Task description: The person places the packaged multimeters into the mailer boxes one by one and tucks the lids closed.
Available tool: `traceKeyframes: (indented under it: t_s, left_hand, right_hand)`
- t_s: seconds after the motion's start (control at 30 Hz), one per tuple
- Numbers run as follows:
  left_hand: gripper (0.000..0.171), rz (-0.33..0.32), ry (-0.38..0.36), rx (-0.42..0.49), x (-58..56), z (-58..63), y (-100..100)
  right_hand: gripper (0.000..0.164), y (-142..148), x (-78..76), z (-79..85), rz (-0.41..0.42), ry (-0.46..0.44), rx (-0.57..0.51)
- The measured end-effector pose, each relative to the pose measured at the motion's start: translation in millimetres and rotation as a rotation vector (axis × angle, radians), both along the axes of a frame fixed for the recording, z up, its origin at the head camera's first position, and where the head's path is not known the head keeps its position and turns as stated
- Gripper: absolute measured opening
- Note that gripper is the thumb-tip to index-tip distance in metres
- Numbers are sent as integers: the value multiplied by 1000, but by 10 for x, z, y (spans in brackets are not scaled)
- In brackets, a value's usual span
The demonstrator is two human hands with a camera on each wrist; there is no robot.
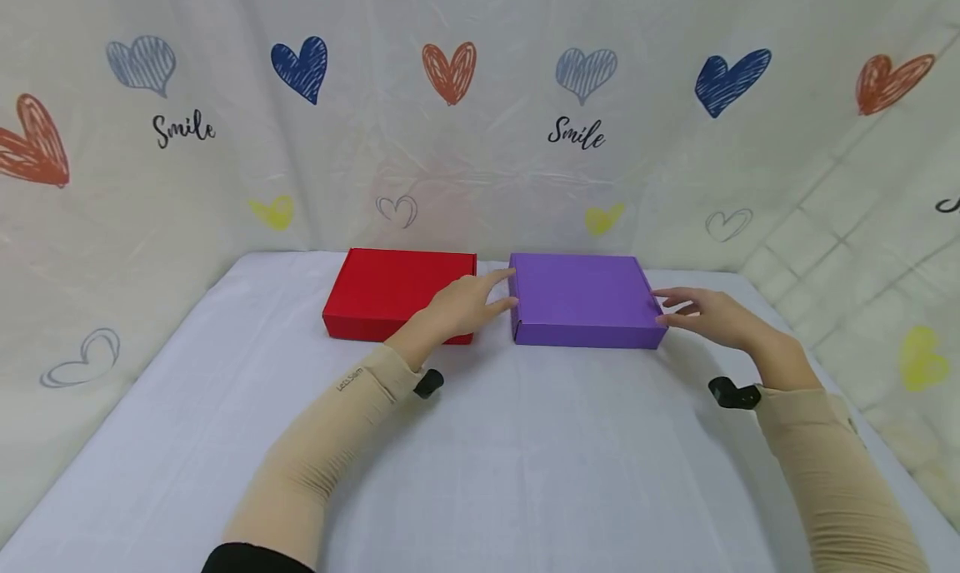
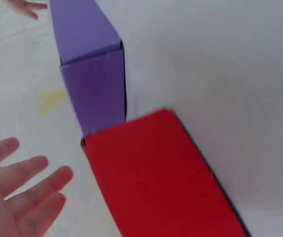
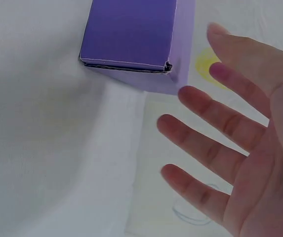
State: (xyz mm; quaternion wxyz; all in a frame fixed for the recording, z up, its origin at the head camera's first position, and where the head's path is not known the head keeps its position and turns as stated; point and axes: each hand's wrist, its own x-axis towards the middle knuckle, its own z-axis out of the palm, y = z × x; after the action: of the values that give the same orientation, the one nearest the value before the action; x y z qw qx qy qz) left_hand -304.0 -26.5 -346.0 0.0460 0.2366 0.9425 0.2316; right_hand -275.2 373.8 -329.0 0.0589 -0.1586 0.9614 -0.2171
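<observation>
Side by side on the white-covered table are a closed red box and a closed purple box, both flat cartons. My left hand reaches over the red box's right side, its fingertips at the purple box's left edge. At the opposite edge of the purple box is my right hand, thumb and fingers extended. The right wrist view shows that hand's spread fingers beside the end of the purple box. Whether the fingertips touch the purple box is unclear.
A white cloth covers the table, and a pale curtain printed with hearts and "Smile" hangs behind and around it. A narrow gap separates the two boxes. Each wrist wears a small black device over a beige sleeve.
</observation>
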Motion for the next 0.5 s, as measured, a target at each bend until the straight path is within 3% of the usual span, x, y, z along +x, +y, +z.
traceKeyframes:
  t_s: [0.17,0.3,0.4,0.5]
  left_hand:
    - [61,9,166,53,44,96,-275]
    - [61,51,311,11,56,144,-509]
    - [64,116,359,-38,61,169,-687]
    - [68,190,358,-66,61,179,-861]
  right_hand:
    - [60,-6,-10,-4,-59,53,-12]
    - [59,-10,-17,-34,-104,177,-49]
    - [59,-1,-28,-65,-137,290,-78]
    - [57,14,-54,-109,-159,410,-76]
